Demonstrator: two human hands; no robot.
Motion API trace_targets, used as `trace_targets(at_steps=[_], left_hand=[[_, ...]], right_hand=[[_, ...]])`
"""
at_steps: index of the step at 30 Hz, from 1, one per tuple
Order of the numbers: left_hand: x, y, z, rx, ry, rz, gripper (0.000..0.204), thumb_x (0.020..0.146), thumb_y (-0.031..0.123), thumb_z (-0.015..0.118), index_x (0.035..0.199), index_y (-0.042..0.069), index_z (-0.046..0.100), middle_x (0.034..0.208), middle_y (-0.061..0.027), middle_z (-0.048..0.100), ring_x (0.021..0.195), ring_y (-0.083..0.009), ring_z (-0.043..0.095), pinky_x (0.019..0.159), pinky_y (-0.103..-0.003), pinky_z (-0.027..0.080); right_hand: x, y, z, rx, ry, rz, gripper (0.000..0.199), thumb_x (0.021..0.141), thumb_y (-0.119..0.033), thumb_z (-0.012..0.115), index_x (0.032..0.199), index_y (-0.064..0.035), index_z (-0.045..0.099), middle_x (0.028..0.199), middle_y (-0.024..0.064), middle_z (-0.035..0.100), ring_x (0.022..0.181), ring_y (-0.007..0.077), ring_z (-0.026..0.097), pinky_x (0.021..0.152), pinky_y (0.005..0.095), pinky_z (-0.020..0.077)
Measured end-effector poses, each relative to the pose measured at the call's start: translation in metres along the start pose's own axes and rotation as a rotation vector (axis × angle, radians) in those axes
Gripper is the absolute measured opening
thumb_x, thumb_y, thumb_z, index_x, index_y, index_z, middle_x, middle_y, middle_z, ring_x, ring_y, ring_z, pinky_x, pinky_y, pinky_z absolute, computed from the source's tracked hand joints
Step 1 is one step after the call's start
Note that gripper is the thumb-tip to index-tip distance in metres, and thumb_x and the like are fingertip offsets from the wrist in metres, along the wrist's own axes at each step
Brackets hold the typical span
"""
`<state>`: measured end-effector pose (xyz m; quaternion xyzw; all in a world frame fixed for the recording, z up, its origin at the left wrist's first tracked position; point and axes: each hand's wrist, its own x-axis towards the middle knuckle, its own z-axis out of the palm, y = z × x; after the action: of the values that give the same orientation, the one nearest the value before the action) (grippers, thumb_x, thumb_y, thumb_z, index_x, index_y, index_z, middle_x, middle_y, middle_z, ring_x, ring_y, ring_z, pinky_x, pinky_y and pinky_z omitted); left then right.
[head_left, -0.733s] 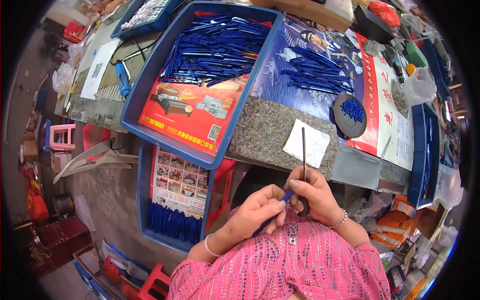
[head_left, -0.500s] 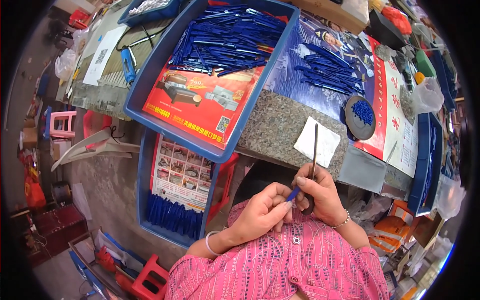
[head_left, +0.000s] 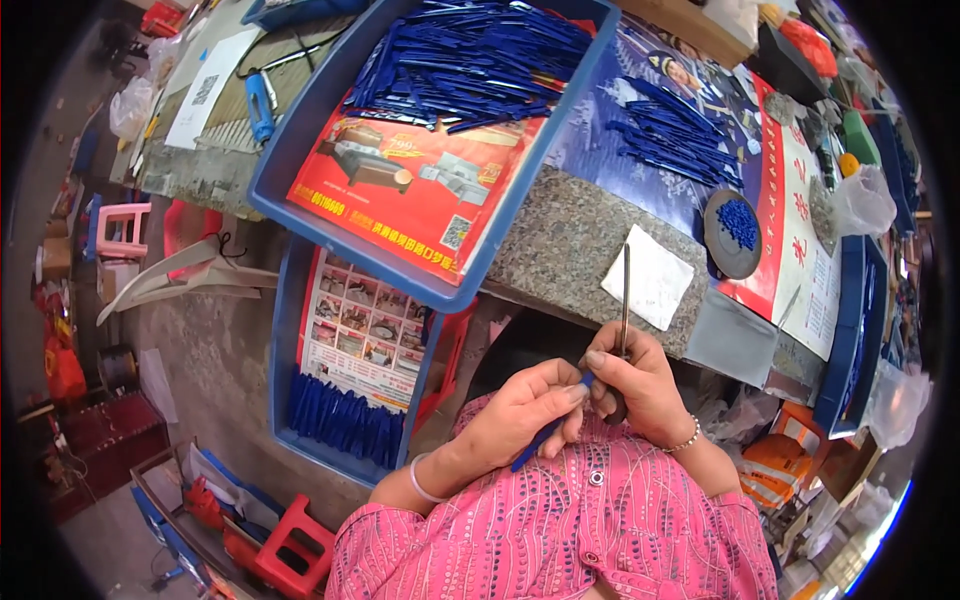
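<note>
Blue plastic, a slim pen-like piece (head_left: 545, 440), is pinched in the fingertips of the left hand (head_left: 520, 415), its long axis slanting from lower left up toward the right hand (head_left: 640, 385). That hand is closed around a thin dark metal rod (head_left: 625, 300), held nearly upright, tip pointing away over the grey stone tabletop (head_left: 560, 245). Both hands meet close to the chest, the piece's upper end touching the right thumb, just beside the rod's base.

Bare granite ledge (head_left: 560, 245) ahead, apparently passable between blue tray (head_left: 300, 150) and white paper (head_left: 655, 280).
</note>
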<state>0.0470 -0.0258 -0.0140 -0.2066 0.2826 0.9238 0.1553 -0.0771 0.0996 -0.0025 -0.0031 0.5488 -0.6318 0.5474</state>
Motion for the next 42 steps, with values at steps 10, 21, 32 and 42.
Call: trace_targets(at_steps=[10,21,32,42], left_hand=[[-0.023,-0.014,-0.02,0.309,0.18,0.253,0.013,0.094,0.015,0.047,0.099,0.003,0.046,0.066,-0.0027,0.056,0.049,-0.006,0.05,0.046,-0.019,0.039],[-0.113,-0.017,-0.109,0.693,1.067,0.71,0.011,0.086,-0.002,0.049,0.097,-0.001,0.052,0.081,-0.0074,0.06,0.073,-0.0149,0.063,0.067,-0.027,0.051],[-0.226,-0.066,-0.287,0.267,1.659,1.118,0.011,0.085,0.006,0.059,0.092,0.005,0.051,0.083,-0.0039,0.057,0.074,-0.0095,0.057,0.064,-0.02,0.046],[-0.233,-0.102,-0.301,0.106,2.005,0.748,0.014,0.082,0.001,0.055,0.096,-0.002,0.051,0.081,-0.0114,0.056,0.057,-0.0151,0.06,0.044,-0.025,0.051]], right_hand=[[0.011,0.0,0.033,-0.441,-0.049,-0.072,0.012,0.086,-0.011,0.057,0.081,-0.0019,0.052,0.065,-0.0009,0.053,0.053,0.0042,0.048,0.047,0.0184,0.0379],[0.018,0.011,0.059,-0.603,-0.218,-0.303,0.029,0.09,-0.028,0.056,0.095,0.0003,0.053,0.066,0.0041,0.058,0.043,0.0028,0.043,0.04,0.0164,0.0325],[0.016,0.021,0.041,-0.712,-0.311,-0.199,0.015,0.087,-0.013,0.056,0.088,0.0019,0.054,0.065,0.0034,0.058,0.049,0.0045,0.049,0.046,0.0185,0.0377],[0.011,0.01,0.037,-0.834,-0.361,-0.23,0.012,0.081,-0.009,0.061,0.085,0.0023,0.059,0.065,0.0046,0.057,0.059,0.0087,0.052,0.055,0.0231,0.0418]])
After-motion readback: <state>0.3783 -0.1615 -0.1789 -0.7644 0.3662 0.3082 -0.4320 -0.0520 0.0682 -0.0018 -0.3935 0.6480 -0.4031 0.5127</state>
